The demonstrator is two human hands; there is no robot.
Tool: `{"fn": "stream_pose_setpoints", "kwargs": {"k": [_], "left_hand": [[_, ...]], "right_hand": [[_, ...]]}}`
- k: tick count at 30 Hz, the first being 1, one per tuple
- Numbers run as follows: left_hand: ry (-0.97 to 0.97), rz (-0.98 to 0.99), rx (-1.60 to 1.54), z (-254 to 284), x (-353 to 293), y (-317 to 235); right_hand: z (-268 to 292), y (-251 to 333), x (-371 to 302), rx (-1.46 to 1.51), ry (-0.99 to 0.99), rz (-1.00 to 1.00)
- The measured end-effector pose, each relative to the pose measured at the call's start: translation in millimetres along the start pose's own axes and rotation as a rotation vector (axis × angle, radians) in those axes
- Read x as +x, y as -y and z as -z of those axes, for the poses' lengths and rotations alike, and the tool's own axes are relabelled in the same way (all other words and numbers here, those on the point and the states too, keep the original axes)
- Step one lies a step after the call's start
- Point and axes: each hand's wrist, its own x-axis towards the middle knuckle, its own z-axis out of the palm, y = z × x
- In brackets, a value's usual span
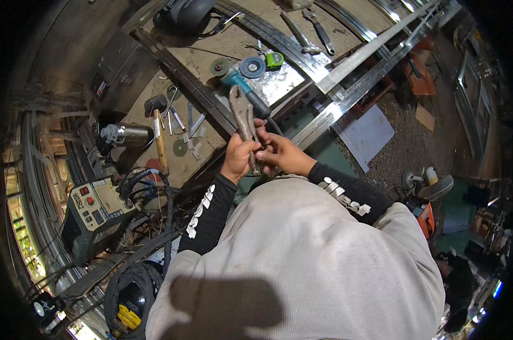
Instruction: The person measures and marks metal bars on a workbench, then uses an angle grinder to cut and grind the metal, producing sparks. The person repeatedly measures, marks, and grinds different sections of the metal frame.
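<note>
We have the locking pliers (241,113) mid-view, jaws toward 12 o'clock. Left hand (238,156): grip closed around the handles. Right hand (287,154): fingers bent, grip narrow by the handles' lower end; we can't tell if it's holding. From the pliers: blue grinder (232,78) at 12, green tape measure (274,60) at 1 on the bench (211,48), hammer (160,139) at 9.

The left hand (237,160) hides part of the locking pliers (242,113).
</note>
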Motion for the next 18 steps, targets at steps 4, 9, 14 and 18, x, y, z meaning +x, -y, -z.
{"fn": "stream_pose_setpoints", "kwargs": {"k": [4, 9, 14, 18], "left_hand": [[0.089, 0.091, 0.162, -34.6, 24.6, 4.3], [0.103, 0.228, 0.416, -53.8, 39.4, 20.5], [0.091, 0.375, 0.554, -54.9, 57.8, 23.8], [0.115, 0.406, 0.715, -50.8, 72.9, 16.2]], "right_hand": [[37.4, -19.1, -15.5, -0.417, -0.223, 0.133], [40.6, -33.8, -43.8, -0.091, -0.173, 0.288], [34.2, -33.3, -34.8, 0.073, -0.224, 0.285], [29.5, -37.8, -15.8, 0.009, -0.309, 0.320]]}}
